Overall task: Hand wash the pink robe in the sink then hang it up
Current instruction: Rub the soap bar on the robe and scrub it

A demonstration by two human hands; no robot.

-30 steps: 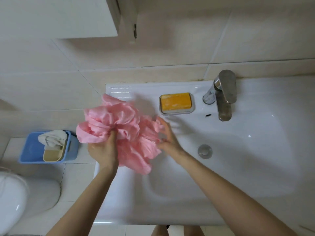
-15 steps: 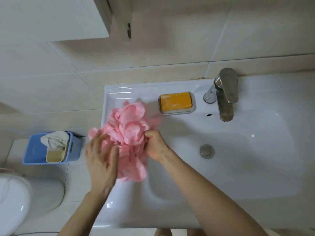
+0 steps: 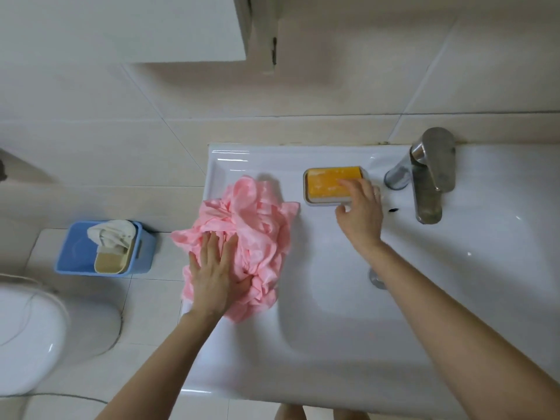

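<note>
Your left hand [image 3: 212, 277] lies flat, fingers straight, on the crumpled pink robe [image 3: 254, 234], which is heaped on the left ledge of the white sink [image 3: 333, 359] and hangs over its left edge. Your right hand [image 3: 360, 213] reaches to the far ledge, fingertips [image 3: 348, 184] on the right end of the orange soap [image 3: 327, 181] in its grey dish [image 3: 321, 203] (thumb spread at the dish's near rim). The metal faucet [image 3: 430, 183] stands just right of the dish. On the floor, left, sit a blue bin [image 3: 75, 253] and a white toilet [image 3: 30, 338].
</note>
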